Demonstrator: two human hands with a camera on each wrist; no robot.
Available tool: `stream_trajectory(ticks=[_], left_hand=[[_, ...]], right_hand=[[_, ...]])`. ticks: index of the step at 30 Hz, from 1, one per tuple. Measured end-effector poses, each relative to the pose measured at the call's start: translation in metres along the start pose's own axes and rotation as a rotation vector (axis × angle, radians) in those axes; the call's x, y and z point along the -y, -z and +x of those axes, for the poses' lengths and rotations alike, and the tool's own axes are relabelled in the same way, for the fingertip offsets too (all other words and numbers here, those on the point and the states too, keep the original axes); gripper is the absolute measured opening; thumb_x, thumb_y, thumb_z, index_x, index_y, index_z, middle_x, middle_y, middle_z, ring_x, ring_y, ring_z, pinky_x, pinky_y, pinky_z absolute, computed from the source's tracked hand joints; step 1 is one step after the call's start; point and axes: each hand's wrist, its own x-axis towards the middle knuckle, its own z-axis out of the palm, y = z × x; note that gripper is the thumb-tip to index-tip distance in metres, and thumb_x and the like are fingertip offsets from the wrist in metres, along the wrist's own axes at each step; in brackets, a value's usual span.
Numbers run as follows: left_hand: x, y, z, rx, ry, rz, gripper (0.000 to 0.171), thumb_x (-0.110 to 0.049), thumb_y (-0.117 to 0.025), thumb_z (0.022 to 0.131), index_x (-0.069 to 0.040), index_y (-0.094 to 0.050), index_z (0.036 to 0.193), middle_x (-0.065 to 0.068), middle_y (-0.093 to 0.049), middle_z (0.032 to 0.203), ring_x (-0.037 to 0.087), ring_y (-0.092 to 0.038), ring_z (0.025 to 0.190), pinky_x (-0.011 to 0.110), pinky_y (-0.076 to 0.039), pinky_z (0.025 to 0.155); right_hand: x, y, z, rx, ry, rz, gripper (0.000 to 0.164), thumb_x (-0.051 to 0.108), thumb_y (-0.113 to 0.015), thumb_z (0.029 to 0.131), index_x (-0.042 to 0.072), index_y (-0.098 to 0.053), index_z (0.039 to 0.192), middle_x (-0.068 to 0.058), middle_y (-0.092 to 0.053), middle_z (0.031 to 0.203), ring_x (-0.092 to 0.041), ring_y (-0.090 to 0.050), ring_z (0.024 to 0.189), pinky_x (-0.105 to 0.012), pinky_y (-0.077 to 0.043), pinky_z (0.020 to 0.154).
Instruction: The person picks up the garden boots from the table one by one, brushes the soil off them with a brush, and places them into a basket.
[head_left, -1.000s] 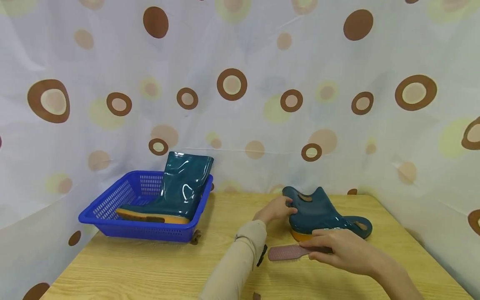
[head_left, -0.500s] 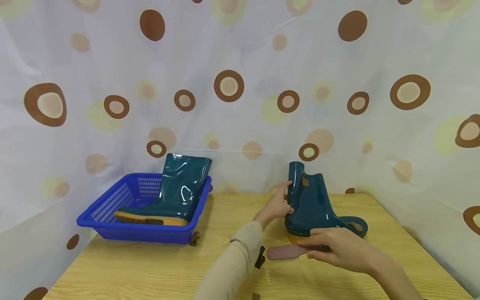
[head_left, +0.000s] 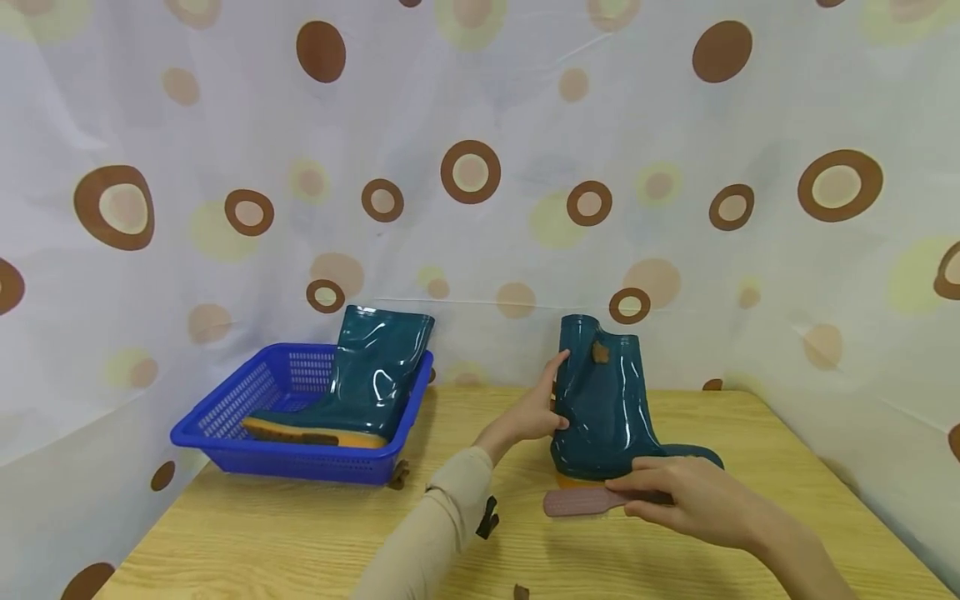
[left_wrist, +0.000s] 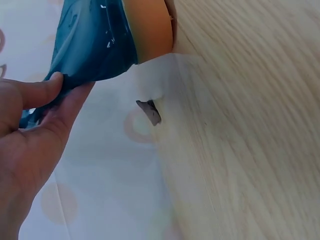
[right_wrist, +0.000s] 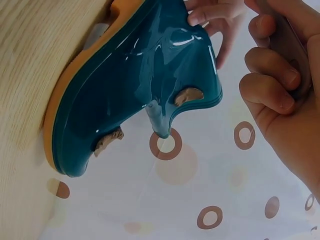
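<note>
A teal rubber boot [head_left: 607, 417] with an orange sole stands on the table, its shaft creased and its toe pointing right. Brown lumps cling to it: one on the shaft [right_wrist: 189, 96], another near the toe [right_wrist: 109, 141]. My left hand [head_left: 528, 417] grips the back of the shaft; in the left wrist view the thumb presses the rubber against the fingers, which are partly hidden. In front of the boot, my right hand [head_left: 690, 500] holds a pinkish brush [head_left: 573, 502] by its handle, bristles down. The brush head appears apart from the boot.
A blue plastic basket [head_left: 300, 467] stands at the left of the wooden table [head_left: 300, 550], with a second teal boot [head_left: 375, 375] lying in it. Small brown pieces lie beside the basket [head_left: 399, 475] and near the front [head_left: 521, 592]. A dotted curtain [head_left: 480, 250] hangs behind.
The boot's shaft has risen from a slumped position, and the boot has turned and shifted slightly left. My left hand has moved up and left with it. My right hand holds the brush nearly still.
</note>
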Motion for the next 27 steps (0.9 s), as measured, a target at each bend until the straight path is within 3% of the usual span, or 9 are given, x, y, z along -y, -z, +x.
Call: stream_trajectory(ticks=[6, 10, 20, 27], left_hand=[[0.003, 0.005, -0.014, 0.002, -0.039, 0.021, 0.111, 0.019, -0.058, 0.086, -0.045, 0.000, 0.156, 0.018, -0.040, 0.136, 0.024, -0.061, 0.097, 0.026, -0.053, 0.069], [0.004, 0.009, -0.023, -0.003, -0.058, 0.046, 0.110, 0.016, -0.059, 0.088, -0.049, 0.000, 0.154, 0.015, -0.042, 0.130, 0.021, -0.060, 0.097, 0.025, -0.054, 0.070], [0.014, 0.027, -0.049, 0.011, -0.132, 0.032, 0.108, 0.010, -0.064, 0.090, -0.051, -0.001, 0.153, 0.015, -0.042, 0.129, 0.019, -0.065, 0.098, 0.027, -0.057, 0.082], [0.016, 0.036, -0.069, -0.008, -0.155, 0.057, 0.111, 0.011, -0.064, 0.089, -0.050, 0.003, 0.154, 0.017, -0.037, 0.141, 0.018, -0.065, 0.096, 0.026, -0.057, 0.084]], right_hand=[[-0.001, 0.000, -0.002, -0.006, 0.002, 0.000, 0.022, 0.025, -0.064, 0.097, 0.019, -0.074, 0.116, 0.024, -0.046, 0.081, 0.012, -0.039, 0.066, -0.011, -0.038, 0.055], [-0.002, 0.000, -0.003, -0.008, 0.001, 0.009, 0.023, 0.024, -0.065, 0.097, 0.019, -0.073, 0.117, 0.023, -0.047, 0.082, 0.012, -0.040, 0.067, -0.012, -0.039, 0.056], [-0.002, 0.002, -0.001, -0.037, -0.025, -0.012, 0.024, 0.027, -0.065, 0.096, 0.020, -0.073, 0.118, 0.023, -0.049, 0.083, 0.011, -0.042, 0.067, -0.012, -0.039, 0.056], [-0.003, 0.001, -0.002, -0.083, -0.009, -0.013, 0.024, 0.023, -0.067, 0.095, 0.020, -0.073, 0.119, 0.022, -0.045, 0.080, 0.012, -0.039, 0.063, -0.012, -0.037, 0.054]])
